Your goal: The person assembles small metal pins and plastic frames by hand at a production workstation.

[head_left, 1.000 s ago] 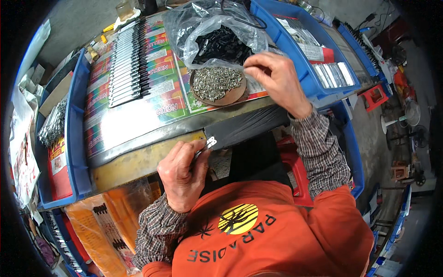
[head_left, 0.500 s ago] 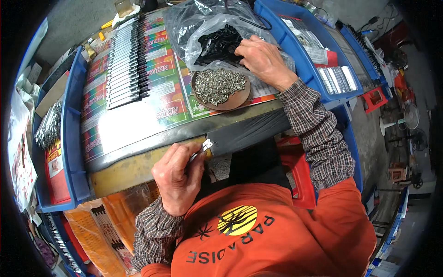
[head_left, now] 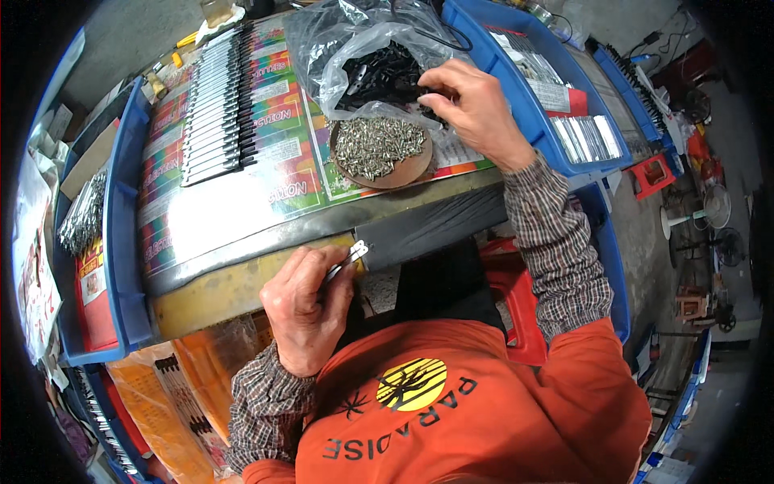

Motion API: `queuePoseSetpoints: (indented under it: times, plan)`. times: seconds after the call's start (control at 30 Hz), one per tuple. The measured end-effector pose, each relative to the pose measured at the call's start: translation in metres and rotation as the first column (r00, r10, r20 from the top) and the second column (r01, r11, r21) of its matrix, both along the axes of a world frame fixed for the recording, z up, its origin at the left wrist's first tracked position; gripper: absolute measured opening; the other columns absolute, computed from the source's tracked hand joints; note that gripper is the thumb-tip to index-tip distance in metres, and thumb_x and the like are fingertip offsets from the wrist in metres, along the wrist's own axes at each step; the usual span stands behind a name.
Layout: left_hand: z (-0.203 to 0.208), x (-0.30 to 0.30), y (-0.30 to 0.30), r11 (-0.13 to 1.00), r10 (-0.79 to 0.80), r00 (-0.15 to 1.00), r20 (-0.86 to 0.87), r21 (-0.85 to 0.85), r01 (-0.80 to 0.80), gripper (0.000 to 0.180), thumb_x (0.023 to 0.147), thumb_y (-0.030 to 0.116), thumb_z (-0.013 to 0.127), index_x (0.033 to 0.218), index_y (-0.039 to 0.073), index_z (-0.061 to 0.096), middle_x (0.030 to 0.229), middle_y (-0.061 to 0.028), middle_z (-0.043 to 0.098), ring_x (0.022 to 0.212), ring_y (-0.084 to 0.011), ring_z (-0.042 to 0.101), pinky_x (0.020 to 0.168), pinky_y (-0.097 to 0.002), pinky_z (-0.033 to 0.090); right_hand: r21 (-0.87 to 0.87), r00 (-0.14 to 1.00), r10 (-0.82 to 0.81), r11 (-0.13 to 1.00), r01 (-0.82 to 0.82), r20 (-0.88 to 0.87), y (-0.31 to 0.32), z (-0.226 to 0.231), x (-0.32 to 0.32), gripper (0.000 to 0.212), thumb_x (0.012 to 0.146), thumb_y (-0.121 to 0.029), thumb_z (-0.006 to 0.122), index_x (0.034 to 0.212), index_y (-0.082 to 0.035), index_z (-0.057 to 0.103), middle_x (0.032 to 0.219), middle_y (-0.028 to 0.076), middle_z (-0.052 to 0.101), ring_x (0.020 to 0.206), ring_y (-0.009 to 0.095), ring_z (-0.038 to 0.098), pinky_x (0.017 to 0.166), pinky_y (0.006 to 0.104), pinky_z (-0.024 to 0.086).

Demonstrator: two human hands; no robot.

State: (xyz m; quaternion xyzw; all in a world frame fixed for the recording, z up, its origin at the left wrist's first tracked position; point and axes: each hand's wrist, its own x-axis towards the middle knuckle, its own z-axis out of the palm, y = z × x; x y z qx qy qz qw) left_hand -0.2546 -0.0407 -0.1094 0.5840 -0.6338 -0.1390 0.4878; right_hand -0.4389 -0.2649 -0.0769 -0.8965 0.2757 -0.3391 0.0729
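My left hand (head_left: 306,306), at the near edge of the table, pinches a flat silver metal strip (head_left: 357,252) with a rounded, holed end that sticks out past the fingertips. My right hand (head_left: 477,109) is at the mouth of a clear plastic bag (head_left: 322,93) full of small black parts (head_left: 375,73). Its thumb and forefinger close on a small black part, mostly hidden by the fingers. Just nearer to me stands a round brown dish (head_left: 413,168) heaped with small silver rivets (head_left: 377,145).
A row of metal strips with black ends (head_left: 214,113) lies on the colourful printed sheet (head_left: 282,149). Blue bins stand at left (head_left: 125,242) and right (head_left: 592,165), holding metal pieces. A red stool (head_left: 524,323) is below the table, right of my lap.
My right hand has drawn back slightly from the black parts, its thumb and forefinger now showing. The left hand still holds the metal strip in nearly the same place.
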Motion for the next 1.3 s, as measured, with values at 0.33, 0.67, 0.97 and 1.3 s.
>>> queuePoseSetpoints:
  times: [0.33, 0.67, 0.97, 1.3]
  plan:
    - [0.009, -0.012, 0.008, 0.995, -0.057, 0.998, -0.027, 0.077, 0.059, 0.015, 0.072, -0.003, 0.066, 0.085, 0.002, 0.060, 0.067, -0.0102, 0.053, 0.055, -0.0236, 0.051, 0.051, -0.0303, 0.041, 0.710, 0.818, 0.076, 0.455, -0.537, 0.570, 0.110, -0.006, -0.013, 0.019, 0.080, 0.005, 0.063, 0.098, 0.004, 0.058, 0.091, 0.008, 0.062, 0.081, 0.016, 0.066, 0.065, 0.0219, 0.054]
    - [0.006, -0.019, 0.018, 0.994, -0.096, 0.995, -0.023, 0.057, 0.098, 0.016, 0.072, -0.003, 0.067, 0.086, 0.002, 0.061, 0.068, -0.0097, 0.054, 0.056, -0.0229, 0.053, 0.051, -0.0298, 0.042, 0.705, 0.789, 0.026, 0.433, -0.562, 0.614, 0.144, -0.028, -0.012, 0.020, 0.081, 0.006, 0.061, 0.100, 0.003, 0.059, 0.095, 0.008, 0.061, 0.081, 0.016, 0.065, 0.067, 0.0234, 0.055]
    - [0.005, -0.019, 0.023, 0.992, -0.105, 0.994, -0.015, 0.063, 0.106, 0.017, 0.072, -0.004, 0.067, 0.087, 0.003, 0.061, 0.071, -0.0103, 0.057, 0.057, -0.0222, 0.055, 0.052, -0.0293, 0.043, 0.698, 0.780, 0.036, 0.422, -0.579, 0.625, 0.153, -0.036, -0.006, 0.020, 0.083, 0.005, 0.061, 0.103, 0.004, 0.059, 0.096, 0.007, 0.060, 0.080, 0.014, 0.064, 0.067, 0.0234, 0.054]
    - [-0.001, -0.017, 0.026, 0.991, -0.114, 0.993, -0.018, 0.072, 0.115, 0.018, 0.071, -0.004, 0.067, 0.087, 0.003, 0.061, 0.071, -0.0105, 0.057, 0.056, -0.0244, 0.056, 0.050, -0.0306, 0.044, 0.780, 0.864, 0.105, 0.386, -0.492, 0.493, 0.151, -0.034, -0.008, 0.019, 0.085, 0.000, 0.060, 0.103, 0.004, 0.059, 0.084, 0.008, 0.064, 0.072, 0.014, 0.065, 0.063, 0.0238, 0.054]
